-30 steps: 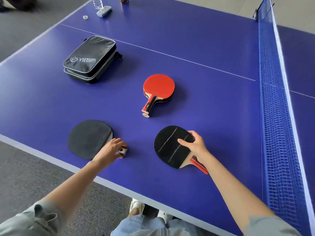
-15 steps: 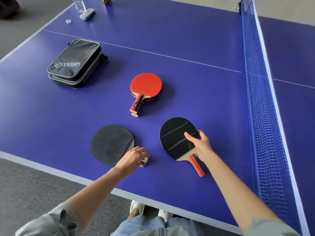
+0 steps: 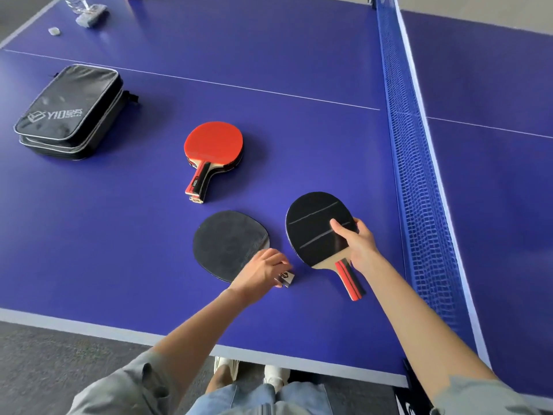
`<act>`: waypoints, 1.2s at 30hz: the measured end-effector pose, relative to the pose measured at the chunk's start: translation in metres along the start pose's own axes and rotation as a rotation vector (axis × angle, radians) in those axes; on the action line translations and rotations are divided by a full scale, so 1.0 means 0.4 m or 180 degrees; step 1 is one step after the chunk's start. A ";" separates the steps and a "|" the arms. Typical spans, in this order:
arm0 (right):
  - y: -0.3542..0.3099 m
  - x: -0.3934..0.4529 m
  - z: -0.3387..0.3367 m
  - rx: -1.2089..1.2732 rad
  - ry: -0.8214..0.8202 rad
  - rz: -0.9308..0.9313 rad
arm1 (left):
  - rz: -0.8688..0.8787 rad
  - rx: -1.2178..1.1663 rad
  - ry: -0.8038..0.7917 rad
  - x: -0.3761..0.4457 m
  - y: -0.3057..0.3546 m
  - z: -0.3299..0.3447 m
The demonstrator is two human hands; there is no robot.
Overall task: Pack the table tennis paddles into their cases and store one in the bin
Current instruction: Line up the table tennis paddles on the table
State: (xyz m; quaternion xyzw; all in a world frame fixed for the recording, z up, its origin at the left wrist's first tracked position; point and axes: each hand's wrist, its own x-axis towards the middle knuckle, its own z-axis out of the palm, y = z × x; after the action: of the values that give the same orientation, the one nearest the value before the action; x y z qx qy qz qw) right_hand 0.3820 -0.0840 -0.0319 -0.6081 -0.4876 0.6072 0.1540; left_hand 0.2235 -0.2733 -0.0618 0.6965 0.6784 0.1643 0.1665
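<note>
Two black paddles lie near me on the blue table [image 3: 89,235]. My left hand [image 3: 260,272] grips the short handle of the left black paddle [image 3: 227,244]. My right hand [image 3: 357,242] holds the right black paddle [image 3: 314,226] at the blade's lower edge, thumb on its face; its red-striped handle points toward me. A red-faced paddle [image 3: 212,145] lies farther out on top of another paddle. Two black zipped cases [image 3: 68,112] are stacked at the far left. No bin is in view.
The blue net [image 3: 419,175] runs along the right side. A water bottle [image 3: 74,3], a small grey object [image 3: 91,16] and a white cap [image 3: 54,31] sit at the far left corner. The table's near edge is just in front of my legs.
Both black paddles have slid away from the near edge and closer together, the left one moving right toward the other. Both hands keep their hold.
</note>
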 end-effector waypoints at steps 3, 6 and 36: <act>-0.012 -0.009 0.050 -0.0046 -0.0200 -0.0030 | -0.0771 -0.0209 0.1058 -0.066 -0.071 -0.050; -0.025 -0.021 0.148 -0.0167 -0.0502 -0.0063 | -0.2372 -0.0460 0.1904 -0.134 -0.151 -0.088; -0.013 -0.097 0.466 -0.2227 -0.0478 -0.1479 | -0.3776 -0.2381 0.2670 -0.133 -0.130 -0.033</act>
State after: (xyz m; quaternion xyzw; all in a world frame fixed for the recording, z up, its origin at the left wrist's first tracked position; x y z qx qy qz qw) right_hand 0.2224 -0.1873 -0.0453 -0.4518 -0.7982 0.3969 0.0353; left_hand 0.1697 -0.3250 -0.0737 0.0005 0.8404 0.5114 0.1795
